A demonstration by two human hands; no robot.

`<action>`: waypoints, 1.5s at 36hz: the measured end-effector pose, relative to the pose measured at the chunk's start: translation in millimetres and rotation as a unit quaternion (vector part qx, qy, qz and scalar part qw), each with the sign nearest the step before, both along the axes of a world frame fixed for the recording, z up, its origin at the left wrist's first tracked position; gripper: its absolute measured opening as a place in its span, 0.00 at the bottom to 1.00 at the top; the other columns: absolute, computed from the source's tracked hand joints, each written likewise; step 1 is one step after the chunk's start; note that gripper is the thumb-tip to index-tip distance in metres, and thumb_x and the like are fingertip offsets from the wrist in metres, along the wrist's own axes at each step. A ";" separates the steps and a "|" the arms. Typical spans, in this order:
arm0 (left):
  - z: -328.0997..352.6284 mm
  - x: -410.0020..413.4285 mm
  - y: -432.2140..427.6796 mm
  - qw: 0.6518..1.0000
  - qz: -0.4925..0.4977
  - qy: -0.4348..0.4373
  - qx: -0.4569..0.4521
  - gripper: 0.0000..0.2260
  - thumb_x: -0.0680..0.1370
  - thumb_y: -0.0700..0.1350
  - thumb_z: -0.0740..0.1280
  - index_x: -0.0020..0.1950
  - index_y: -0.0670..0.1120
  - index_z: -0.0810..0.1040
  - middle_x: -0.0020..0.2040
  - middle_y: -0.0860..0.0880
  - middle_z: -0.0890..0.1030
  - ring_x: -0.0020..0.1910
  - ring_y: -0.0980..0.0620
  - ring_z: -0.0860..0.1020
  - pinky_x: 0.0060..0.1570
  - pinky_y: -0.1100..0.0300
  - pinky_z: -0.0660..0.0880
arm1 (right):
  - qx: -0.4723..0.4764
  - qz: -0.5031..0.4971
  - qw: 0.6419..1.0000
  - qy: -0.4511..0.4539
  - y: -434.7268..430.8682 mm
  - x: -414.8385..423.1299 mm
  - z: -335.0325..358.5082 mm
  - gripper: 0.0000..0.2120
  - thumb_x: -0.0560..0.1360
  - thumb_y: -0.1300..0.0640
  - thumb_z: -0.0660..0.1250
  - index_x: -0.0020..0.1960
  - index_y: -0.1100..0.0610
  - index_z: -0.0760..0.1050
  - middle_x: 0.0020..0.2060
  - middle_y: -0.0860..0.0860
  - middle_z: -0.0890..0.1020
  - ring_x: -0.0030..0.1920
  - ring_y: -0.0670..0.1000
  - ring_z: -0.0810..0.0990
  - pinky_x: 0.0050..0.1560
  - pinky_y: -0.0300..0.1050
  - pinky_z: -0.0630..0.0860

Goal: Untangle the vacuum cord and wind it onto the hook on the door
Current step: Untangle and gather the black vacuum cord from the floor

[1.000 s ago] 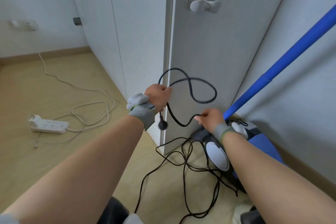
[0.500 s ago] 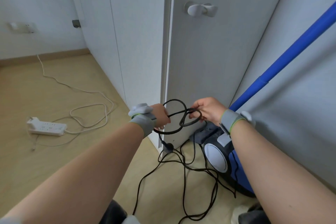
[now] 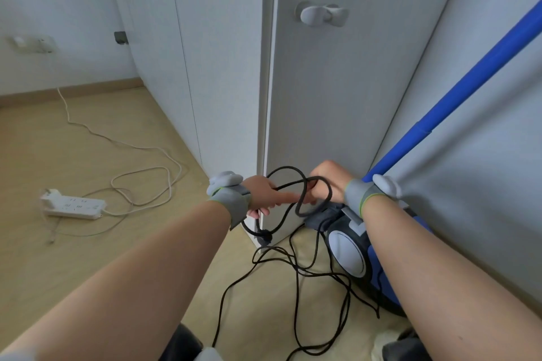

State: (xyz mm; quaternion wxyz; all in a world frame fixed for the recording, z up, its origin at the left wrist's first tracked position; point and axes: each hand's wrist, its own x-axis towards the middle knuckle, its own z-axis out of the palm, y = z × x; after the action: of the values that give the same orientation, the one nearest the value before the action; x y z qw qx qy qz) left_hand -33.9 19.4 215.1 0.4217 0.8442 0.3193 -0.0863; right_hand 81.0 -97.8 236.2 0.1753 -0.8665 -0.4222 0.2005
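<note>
We hold cord (image 3: 286, 167) loop low before door (image 3: 352, 97): left hand (image 3: 264, 193) fingers wrapped round it, right hand (image 3: 325, 182) fingers gripping loop. Most cord lies tangled on floor (image 3: 117, 258) beside vacuum (image 3: 349, 252). Hook (image 3: 321, 14) bare; we judge winding not yet begun.

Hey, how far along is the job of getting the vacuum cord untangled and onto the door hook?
Done: nothing yet; the hook on the door is bare. In hand: the left hand and right hand both hold a loop of the cord, its plug dangling below the left. Left: the rest lies tangled on the floor beside the vacuum, then all the winding.
</note>
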 end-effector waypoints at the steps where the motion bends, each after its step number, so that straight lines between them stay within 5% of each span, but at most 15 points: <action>1: -1.7 0.2 -0.3 1.000 -0.012 0.010 0.013 0.20 0.71 0.61 0.68 0.48 0.44 0.78 0.41 0.48 0.79 0.38 0.53 0.77 0.37 0.63 0.76 | 0.001 -0.004 1.000 -0.006 0.6 0.3 -1.6 0.03 0.65 0.59 0.74 0.34 0.58 0.82 0.28 0.52 0.78 0.35 0.50 0.74 0.39 0.42 0.70; 6: -7.3 -0.7 -3.4 0.998 -0.027 0.028 0.048 0.10 0.73 0.50 0.69 0.48 0.45 0.79 0.35 0.47 0.79 0.34 0.52 0.76 0.33 0.64 0.75 | 0.044 -0.019 0.999 -0.005 0.9 1.0 -4.5 0.11 0.67 0.55 0.75 0.41 0.64 0.82 0.26 0.51 0.72 0.36 0.50 0.71 0.40 0.42 0.68; 11: -5.3 1.1 1.4 0.998 0.028 -0.021 0.053 0.07 0.76 0.42 0.66 0.37 0.44 0.78 0.31 0.47 0.77 0.29 0.50 0.76 0.25 0.63 0.74 | 0.109 -0.067 0.990 0.062 -1.6 3.3 -5.5 0.11 0.68 0.60 0.74 0.30 0.57 0.76 0.28 0.51 0.73 0.38 0.50 0.70 0.33 0.36 0.66; 13: -5.5 0.1 6.3 0.995 0.076 -0.057 0.005 0.08 0.76 0.40 0.65 0.36 0.43 0.76 0.32 0.47 0.76 0.26 0.52 0.76 0.22 0.64 0.73 | 0.110 -0.090 0.988 0.058 -3.4 7.8 -9.3 0.04 0.69 0.61 0.73 0.39 0.61 0.81 0.33 0.54 0.77 0.40 0.50 0.72 0.33 0.33 0.64; 15: -3.2 -2.2 10.3 0.984 0.130 -0.098 -0.069 0.09 0.78 0.38 0.62 0.38 0.42 0.75 0.32 0.47 0.75 0.24 0.53 0.77 0.22 0.65 0.73 | 0.122 -0.125 0.982 0.068 -6.4 14.0 -16.4 0.10 0.70 0.61 0.72 0.49 0.65 0.81 0.38 0.58 0.78 0.41 0.50 0.73 0.31 0.31 0.64; 19: 0.2 -3.5 17.6 0.947 0.231 -0.155 -0.163 0.08 0.79 0.38 0.61 0.40 0.41 0.73 0.31 0.46 0.73 0.18 0.56 0.76 0.20 0.68 0.71 | 0.127 -0.201 0.964 0.122 -17.1 24.1 -25.5 0.04 0.72 0.60 0.70 0.44 0.60 0.78 0.29 0.52 0.74 0.29 0.47 0.71 0.26 0.31 0.65; 22: -0.2 -2.2 25.1 0.923 0.286 -0.175 -0.188 0.04 0.79 0.37 0.62 0.45 0.40 0.75 0.31 0.46 0.72 0.15 0.56 0.73 0.17 0.70 0.68 | 0.094 -0.200 0.957 0.185 -21.5 25.9 -25.2 0.05 0.72 0.60 0.70 0.47 0.59 0.78 0.30 0.51 0.75 0.31 0.46 0.73 0.29 0.28 0.69; 25: -2.8 -2.9 32.4 0.908 0.324 -0.175 -0.198 0.04 0.78 0.36 0.62 0.48 0.40 0.76 0.31 0.46 0.72 0.16 0.54 0.72 0.17 0.70 0.66 | 0.143 -0.209 0.915 0.315 -20.3 23.3 -24.8 0.08 0.74 0.65 0.67 0.54 0.62 0.75 0.33 0.53 0.75 0.33 0.48 0.74 0.36 0.38 0.69; 30: -11.2 -6.2 38.4 0.890 0.343 -0.159 -0.253 0.05 0.78 0.38 0.64 0.42 0.40 0.73 0.31 0.47 0.69 0.26 0.52 0.71 0.17 0.70 0.65 | 0.236 -0.172 0.858 0.424 -20.4 19.9 -16.6 0.07 0.77 0.67 0.62 0.41 0.63 0.74 0.28 0.53 0.70 0.27 0.48 0.67 0.33 0.39 0.67; 39: -10.2 -12.8 34.9 0.802 0.323 -0.216 -0.455 0.08 0.76 0.40 0.68 0.40 0.42 0.71 0.21 0.50 0.67 0.17 0.57 0.69 0.20 0.68 0.73 | 0.158 -0.063 0.909 0.381 -12.7 9.4 -3.5 0.10 0.78 0.63 0.62 0.39 0.63 0.76 0.20 0.50 0.70 0.16 0.43 0.58 0.19 0.34 0.55; 44: -7.9 -14.2 29.9 0.810 0.290 -0.229 -0.456 0.10 0.76 0.47 0.69 0.43 0.40 0.77 0.30 0.49 0.66 0.20 0.58 0.70 0.30 0.65 0.77 | 0.112 -0.022 0.939 0.325 -7.4 1.1 -2.5 0.11 0.77 0.61 0.64 0.37 0.62 0.77 0.20 0.51 0.69 0.15 0.43 0.57 0.18 0.32 0.54; 49: -5.6 -12.0 24.9 0.807 0.285 -0.234 -0.462 0.12 0.77 0.48 0.68 0.43 0.40 0.77 0.28 0.49 0.67 0.29 0.56 0.68 0.28 0.65 0.78 | 0.079 -0.010 0.961 0.265 -3.3 -9.6 -2.8 0.12 0.76 0.60 0.65 0.35 0.59 0.77 0.21 0.51 0.68 0.15 0.43 0.57 0.18 0.32 0.54; 54: -4.1 -12.5 24.0 0.795 0.263 -0.242 -0.491 0.07 0.76 0.42 0.68 0.39 0.40 0.79 0.24 0.50 0.67 0.24 0.57 0.69 0.29 0.66 0.77 | 0.028 -0.014 0.976 0.217 -0.5 -19.0 -6.3 0.12 0.76 0.58 0.66 0.34 0.57 0.78 0.22 0.51 0.69 0.17 0.45 0.58 0.19 0.33 0.55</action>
State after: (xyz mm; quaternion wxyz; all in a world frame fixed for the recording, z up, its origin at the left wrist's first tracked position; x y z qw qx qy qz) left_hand -46.4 43.4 210.9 0.8492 0.4011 0.3315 0.0897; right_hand 62.0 -98.3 230.0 0.2894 -0.8031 -0.3673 0.3694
